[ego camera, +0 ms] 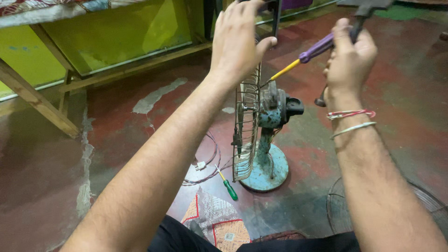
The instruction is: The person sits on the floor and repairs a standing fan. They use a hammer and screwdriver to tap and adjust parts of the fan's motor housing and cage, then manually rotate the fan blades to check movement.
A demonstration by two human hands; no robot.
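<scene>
A worn red-grey floor [387, 121] bears one table fan [261, 135]; left hand [238, 39] grasps its wire guard [247, 126]; right hand [350, 58] grips one purple screwdriver [312, 50] above the motor; one green screwdriver [228, 186] lies beside the base.

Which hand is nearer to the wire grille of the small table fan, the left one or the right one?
The left. The left hand is at the top edge of the wire grille, apparently touching it. The right hand is off to the right of the fan, gripping a purple-handled screwdriver whose tip points toward the motor.
</scene>
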